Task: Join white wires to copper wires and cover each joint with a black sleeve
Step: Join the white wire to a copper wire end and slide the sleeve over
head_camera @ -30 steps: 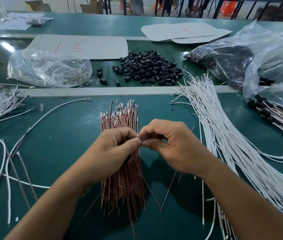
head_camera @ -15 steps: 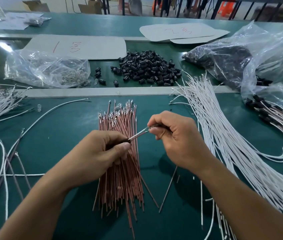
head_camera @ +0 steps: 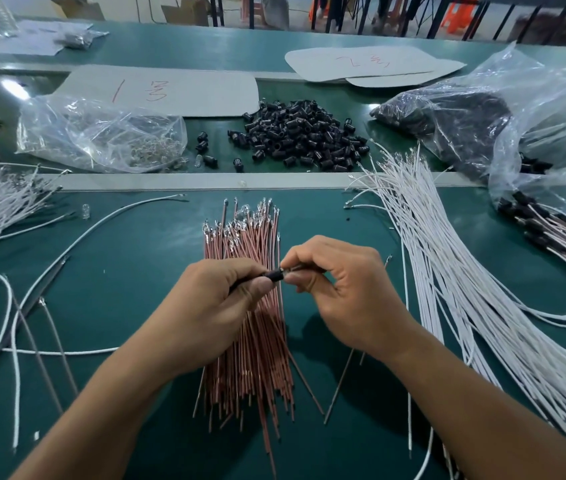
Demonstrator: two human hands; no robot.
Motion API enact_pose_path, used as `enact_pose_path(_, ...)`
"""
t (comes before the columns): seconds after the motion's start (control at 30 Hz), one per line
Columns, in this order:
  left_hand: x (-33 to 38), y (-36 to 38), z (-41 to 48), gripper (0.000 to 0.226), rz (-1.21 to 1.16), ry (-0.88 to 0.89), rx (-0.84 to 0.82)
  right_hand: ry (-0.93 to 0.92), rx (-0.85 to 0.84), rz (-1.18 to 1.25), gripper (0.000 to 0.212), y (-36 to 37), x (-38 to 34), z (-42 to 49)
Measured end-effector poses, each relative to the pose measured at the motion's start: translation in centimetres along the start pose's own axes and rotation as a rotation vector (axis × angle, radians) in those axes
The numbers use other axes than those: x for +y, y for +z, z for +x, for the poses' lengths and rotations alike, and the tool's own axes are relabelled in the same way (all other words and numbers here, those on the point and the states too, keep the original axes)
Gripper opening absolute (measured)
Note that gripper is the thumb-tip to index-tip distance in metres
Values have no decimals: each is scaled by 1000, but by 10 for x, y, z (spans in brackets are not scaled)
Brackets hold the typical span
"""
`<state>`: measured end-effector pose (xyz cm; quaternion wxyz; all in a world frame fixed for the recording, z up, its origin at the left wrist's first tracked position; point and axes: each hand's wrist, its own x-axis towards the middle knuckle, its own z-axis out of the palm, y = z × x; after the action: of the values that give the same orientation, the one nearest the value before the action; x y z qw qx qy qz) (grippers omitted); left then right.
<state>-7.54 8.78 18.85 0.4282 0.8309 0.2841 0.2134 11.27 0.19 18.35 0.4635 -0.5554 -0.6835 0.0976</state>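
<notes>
Both forearms come in from the bottom, bare. Left hand and right hand meet in the middle, knuckles up, thumb and fingers pinched, tips nearly touching.

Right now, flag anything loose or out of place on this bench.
A few black sleeves have strayed left of the main sleeve pile. One small clear bulb lies alone on the green mat, apart from the clear bag. A single copper wire lies loose, right of the copper bundle.
</notes>
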Motion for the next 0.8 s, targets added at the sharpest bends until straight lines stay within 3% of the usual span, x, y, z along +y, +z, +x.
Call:
enact_pose_path(0.13, 8, -1, -1, 20, -128, 71, 71, 87, 57, 270, 16, 1, -1, -1)
enact_pose_path(0.23, 11, 1, -4, 15, -147, 88, 138, 94, 87, 286, 25, 2, 0, -2)
enact_pose_path(0.4, 9, 5, 0, 20, -27, 87, 212, 88, 166, 161, 23, 3, 1, -1)
enact_pose_path(0.53, 7, 6, 0, 15, -16, 56, 222, 217, 178, 312, 13, 5, -1, -4)
enact_pose_path(0.8, 19, 13, -3, 18, -215, 149, 283, 279, 201, 631, 23, 10, -6, 0)
